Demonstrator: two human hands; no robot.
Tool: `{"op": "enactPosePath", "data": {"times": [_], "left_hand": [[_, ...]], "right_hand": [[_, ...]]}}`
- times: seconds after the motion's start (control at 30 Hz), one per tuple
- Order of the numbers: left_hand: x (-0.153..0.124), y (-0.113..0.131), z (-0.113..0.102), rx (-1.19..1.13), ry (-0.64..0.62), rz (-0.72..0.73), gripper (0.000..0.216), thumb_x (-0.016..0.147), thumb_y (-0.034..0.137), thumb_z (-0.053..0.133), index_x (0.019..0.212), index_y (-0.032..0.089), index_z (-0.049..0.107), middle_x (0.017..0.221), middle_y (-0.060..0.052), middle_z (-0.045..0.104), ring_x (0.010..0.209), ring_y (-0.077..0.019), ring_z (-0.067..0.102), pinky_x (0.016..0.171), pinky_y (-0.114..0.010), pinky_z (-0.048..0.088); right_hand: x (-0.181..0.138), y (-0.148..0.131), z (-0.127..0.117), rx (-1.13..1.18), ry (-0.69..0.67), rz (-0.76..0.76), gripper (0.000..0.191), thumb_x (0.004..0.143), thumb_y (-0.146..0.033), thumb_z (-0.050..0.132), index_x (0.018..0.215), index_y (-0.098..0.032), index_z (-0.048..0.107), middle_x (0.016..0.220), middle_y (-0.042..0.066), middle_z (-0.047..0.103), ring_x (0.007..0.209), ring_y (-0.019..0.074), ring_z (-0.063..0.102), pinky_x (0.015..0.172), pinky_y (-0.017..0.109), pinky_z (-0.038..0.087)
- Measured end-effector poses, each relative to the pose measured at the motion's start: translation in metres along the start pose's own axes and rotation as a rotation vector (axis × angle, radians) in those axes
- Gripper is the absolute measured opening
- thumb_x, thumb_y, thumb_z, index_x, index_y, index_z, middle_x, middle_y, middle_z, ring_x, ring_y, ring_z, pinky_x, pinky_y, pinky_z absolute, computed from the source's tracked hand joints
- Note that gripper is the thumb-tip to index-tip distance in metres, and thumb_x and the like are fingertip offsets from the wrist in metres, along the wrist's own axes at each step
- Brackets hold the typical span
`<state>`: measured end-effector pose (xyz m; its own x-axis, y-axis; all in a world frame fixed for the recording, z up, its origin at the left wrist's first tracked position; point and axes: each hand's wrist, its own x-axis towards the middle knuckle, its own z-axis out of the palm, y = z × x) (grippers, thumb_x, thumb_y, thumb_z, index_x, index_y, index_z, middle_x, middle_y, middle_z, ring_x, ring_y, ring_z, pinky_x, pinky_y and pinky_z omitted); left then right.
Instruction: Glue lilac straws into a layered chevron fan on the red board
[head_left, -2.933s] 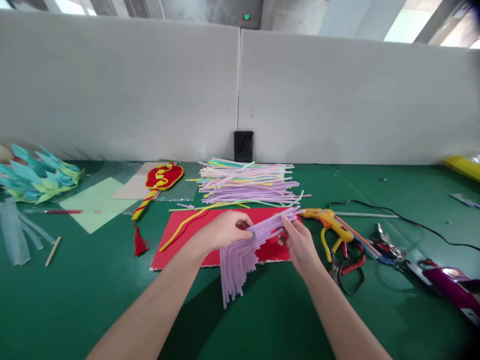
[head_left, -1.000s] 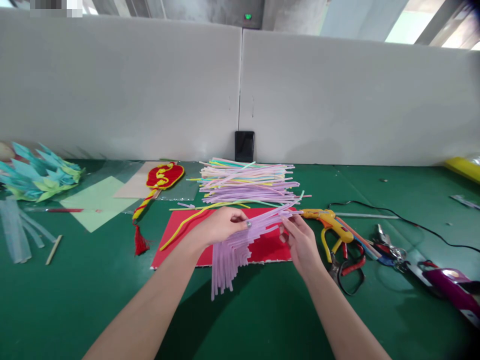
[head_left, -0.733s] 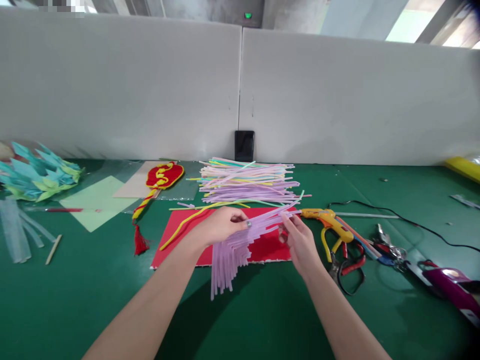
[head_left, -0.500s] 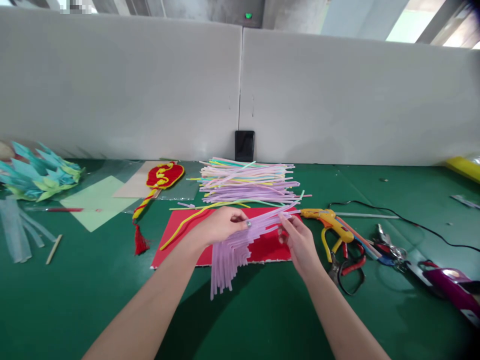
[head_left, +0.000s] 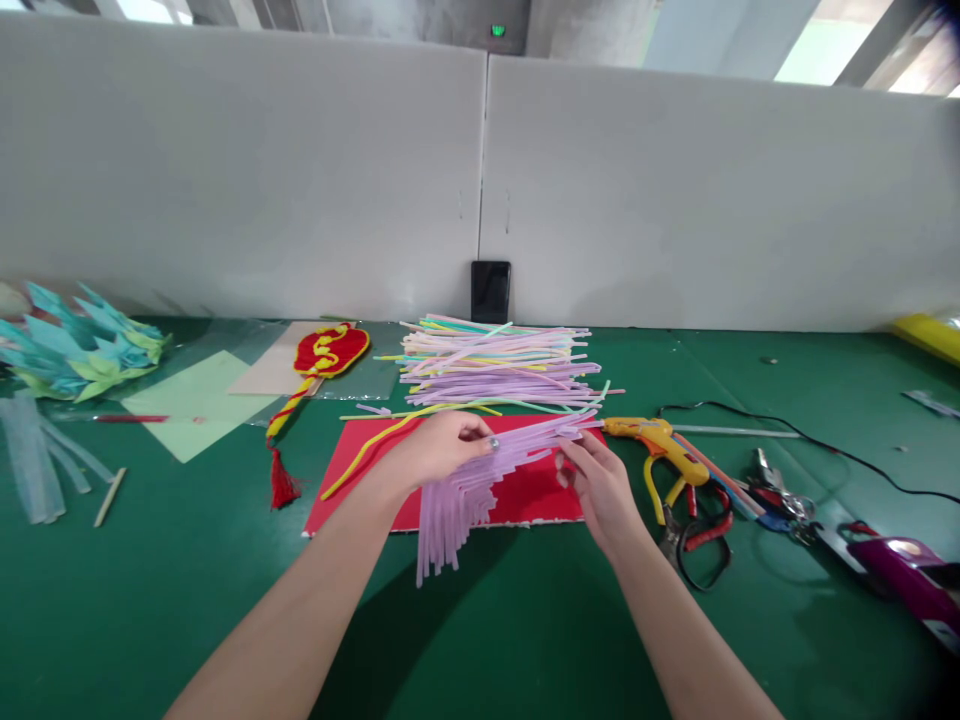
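A row of bent lilac pipe cleaners point(head_left: 450, 515) is held above a red board point(head_left: 536, 495), one set of ends hanging down over its front edge and the other pointing right. My left hand point(head_left: 446, 445) pinches this row at its upper side between thumb and fingers. At the right-hand ends, my right hand point(head_left: 596, 485) has thumb and fingertips closed on the lilac pipe cleaners. On the board's left part lies a single yellow pipe cleaner point(head_left: 356, 462). Just behind the board is a pile of loose pastel pipe cleaners point(head_left: 495, 362).
To the right lie a yellow glue gun point(head_left: 660, 440), pliers point(head_left: 697, 545) and a purple tool point(head_left: 904, 575). A red-and-yellow fan with tassel point(head_left: 330, 350), green paper point(head_left: 202, 400) and a turquoise paper piece point(head_left: 82, 345) are leftward. A black phone point(head_left: 490, 290) leans on the partition.
The hanging ends of the lilac row have swung slightly up and left. The right-hand ends sit a little differently at my right fingertips. Both hands keep nearly the same place.
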<state>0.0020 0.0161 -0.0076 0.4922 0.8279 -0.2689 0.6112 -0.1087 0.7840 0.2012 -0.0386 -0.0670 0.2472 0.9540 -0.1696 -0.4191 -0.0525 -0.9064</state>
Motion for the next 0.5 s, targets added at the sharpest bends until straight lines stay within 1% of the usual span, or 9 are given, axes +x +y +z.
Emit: {"op": "enactPosePath", "data": {"times": [0.17, 0.3, 0.5], "left_hand": [[-0.0005, 0.0011, 0.0005, 0.011, 0.004, 0.0, 0.02, 0.078, 0.034, 0.054, 0.083, 0.018, 0.064, 0.092, -0.006, 0.069, 0.085, -0.0205, 0.061, 0.07, -0.029, 0.042], [-0.0017, 0.0029, -0.0006, 0.003, 0.003, -0.01, 0.021, 0.078, 0.036, 0.054, 0.083, 0.018, 0.064, 0.092, -0.005, 0.069, 0.084, -0.0207, 0.061, 0.07, -0.029, 0.043], [-0.0021, 0.0032, -0.0004, 0.019, -0.008, -0.027, 0.021, 0.079, 0.035, 0.053, 0.085, 0.018, 0.064, 0.096, -0.006, 0.069, 0.086, -0.0208, 0.061, 0.072, -0.029, 0.042]], "right_hand": [[-0.0009, -0.0003, 0.0009, 0.032, 0.018, 0.035, 0.028, 0.055, -0.031, 0.079, 0.071, -0.018, 0.061, 0.061, -0.004, 0.053, 0.054, 0.009, 0.05, 0.041, 0.019, 0.036], [-0.0006, 0.0008, 0.0009, 0.026, 0.028, 0.028, 0.029, 0.054, -0.032, 0.08, 0.071, -0.018, 0.06, 0.063, -0.004, 0.053, 0.053, 0.0083, 0.049, 0.041, 0.019, 0.036], [-0.0002, 0.0005, 0.0007, -0.041, 0.018, -0.021, 0.03, 0.06, -0.038, 0.078, 0.073, -0.018, 0.061, 0.052, -0.005, 0.051, 0.046, 0.0061, 0.042, 0.04, 0.019, 0.033]]}}
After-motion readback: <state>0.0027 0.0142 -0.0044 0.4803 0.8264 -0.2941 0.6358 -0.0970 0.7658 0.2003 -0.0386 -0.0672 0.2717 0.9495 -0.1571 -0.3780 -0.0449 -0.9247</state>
